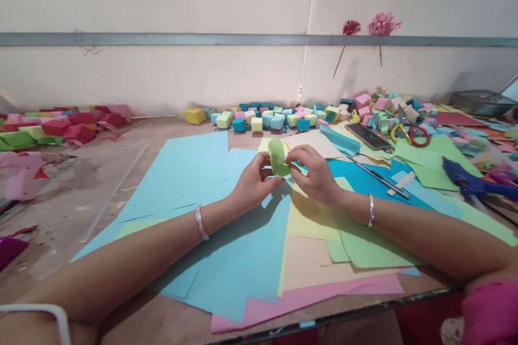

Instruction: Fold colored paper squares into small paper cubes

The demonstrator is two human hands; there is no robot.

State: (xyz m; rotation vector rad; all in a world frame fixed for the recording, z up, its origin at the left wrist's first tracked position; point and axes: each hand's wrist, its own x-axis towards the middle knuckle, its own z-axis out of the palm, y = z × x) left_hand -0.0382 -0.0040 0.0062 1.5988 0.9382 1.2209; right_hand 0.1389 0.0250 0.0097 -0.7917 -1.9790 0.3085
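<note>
Both hands meet above the middle of the table, pinching a small curled piece of light green paper (277,157). My left hand (254,183) grips its left side with closed fingers. My right hand (314,173) holds its right edge, fingers curled. Each wrist wears a silver bangle. Under the hands lie overlapping sheets: light blue paper (194,172), yellow paper (311,215), green paper (364,242) and pink paper (307,296).
Several small coloured paper cubes (267,117) line the wall. Red and green cubes (60,129) sit far left beside a pink glue gun (22,172). Right of the hands are a phone (367,136), scissors (408,132), a blue glue gun (469,180) and a metal ruler (378,175).
</note>
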